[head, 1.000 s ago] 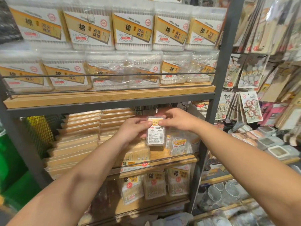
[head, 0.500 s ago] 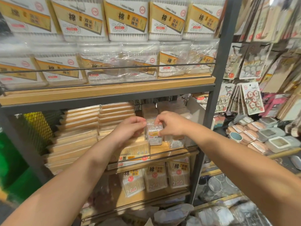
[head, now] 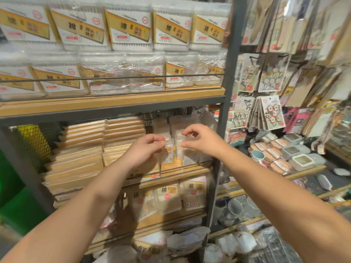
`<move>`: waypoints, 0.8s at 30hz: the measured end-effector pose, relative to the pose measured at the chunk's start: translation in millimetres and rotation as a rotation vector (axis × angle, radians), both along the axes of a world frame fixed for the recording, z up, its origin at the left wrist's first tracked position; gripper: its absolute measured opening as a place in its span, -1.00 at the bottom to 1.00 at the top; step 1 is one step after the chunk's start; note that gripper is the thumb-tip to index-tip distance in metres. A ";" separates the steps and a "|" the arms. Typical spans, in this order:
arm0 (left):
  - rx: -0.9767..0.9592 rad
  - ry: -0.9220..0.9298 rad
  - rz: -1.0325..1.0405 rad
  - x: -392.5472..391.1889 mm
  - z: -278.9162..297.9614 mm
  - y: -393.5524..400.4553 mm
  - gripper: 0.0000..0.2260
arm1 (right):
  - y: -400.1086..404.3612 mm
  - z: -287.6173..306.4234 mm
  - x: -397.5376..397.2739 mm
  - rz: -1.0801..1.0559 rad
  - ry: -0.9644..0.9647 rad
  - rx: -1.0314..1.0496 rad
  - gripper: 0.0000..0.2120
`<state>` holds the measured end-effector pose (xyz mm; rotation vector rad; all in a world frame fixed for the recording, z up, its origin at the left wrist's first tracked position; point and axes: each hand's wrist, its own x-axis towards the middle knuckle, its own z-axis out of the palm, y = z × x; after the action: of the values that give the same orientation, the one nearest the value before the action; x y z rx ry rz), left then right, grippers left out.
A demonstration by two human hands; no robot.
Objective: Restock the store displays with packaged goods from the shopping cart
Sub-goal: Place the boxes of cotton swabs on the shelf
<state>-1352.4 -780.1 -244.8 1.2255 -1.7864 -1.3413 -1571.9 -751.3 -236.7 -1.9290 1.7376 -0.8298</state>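
Here the small clear packet (head: 168, 149) with a yellow-and-white label stands upright on the middle wooden shelf (head: 188, 170), at its right end, among other clear packets of the same kind just beside and behind it. The left hand (head: 145, 147) has its grip at the packet's upper left edge, thumb and forefinger curled together in a pinch there. The right hand (head: 199, 141) reaches in from the right with fingers curled, its fingertips at the top of the neighbouring clear packet (head: 180, 149); motion blur hides whether that grip is clenched on the wrapper or merely touching it, so I cannot tell. Left of the hands, flat tan packs (head: 83, 149) are stacked in two columns on the same shelf. The shelf above carries rows of cotton swab boxes (head: 127, 29) with gold-banded labels, behind a thin wire rail. The shelf below holds bagged cotton swabs (head: 193, 194). Right of the grey upright post (head: 227, 76) hang carded goods (head: 271, 112).
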 end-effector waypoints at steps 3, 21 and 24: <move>0.006 0.038 -0.020 -33.8 -1.3 31.1 -0.94 | 45.6 -2.0 -27.8 -0.056 -0.268 0.030 -0.77; 0.380 -0.104 -0.852 -362.8 -75.9 360.2 -0.79 | 520.0 -96.6 -277.4 -0.885 -0.407 0.249 -0.89; 0.362 -0.151 -0.831 -400.7 -104.0 373.0 -0.92 | 543.4 -114.8 -301.1 -0.959 -0.442 0.243 -0.86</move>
<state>-1753.1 -407.1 -348.8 0.7597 -2.3630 -2.1434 -1873.0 -207.9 -351.5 -0.6039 2.2888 -1.1503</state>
